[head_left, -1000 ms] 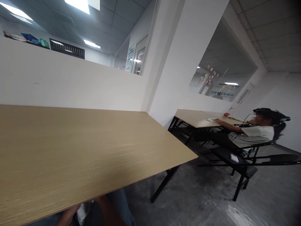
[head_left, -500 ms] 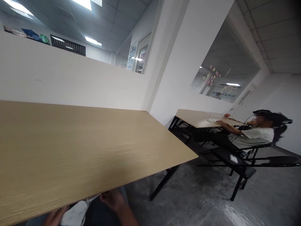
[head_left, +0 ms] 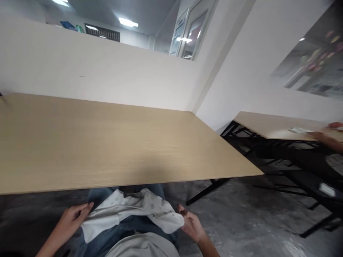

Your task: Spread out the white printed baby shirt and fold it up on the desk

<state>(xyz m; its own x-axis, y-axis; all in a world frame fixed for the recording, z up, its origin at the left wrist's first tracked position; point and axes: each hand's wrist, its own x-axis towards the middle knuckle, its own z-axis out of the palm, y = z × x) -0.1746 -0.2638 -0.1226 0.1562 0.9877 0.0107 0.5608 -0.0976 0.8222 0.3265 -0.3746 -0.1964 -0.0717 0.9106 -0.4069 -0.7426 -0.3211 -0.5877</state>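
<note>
The left hand [head_left: 71,218] and right hand [head_left: 191,224] pinch opposite ends of the white cloth [head_left: 158,210], lying lengthwise along the worktop's [head_left: 115,142] near edge.

Broad pale wood-grain table [head_left: 107,139] right up front, shadow falling near its front edge, over to the right a second table [head_left: 268,123], flat white item [head_left: 299,130] lying on it, reddish object [head_left: 335,125] there too, grey floor [head_left: 230,217] below, black table leg [head_left: 205,193] planted on it

The white cloth [head_left: 152,207] looks soft, matt and creased; the desk [head_left: 120,142] smooth, wood-look, faintly glossy; the jeans [head_left: 134,224] matt denim; the floor [head_left: 227,214] mottled, concrete-like.
</note>
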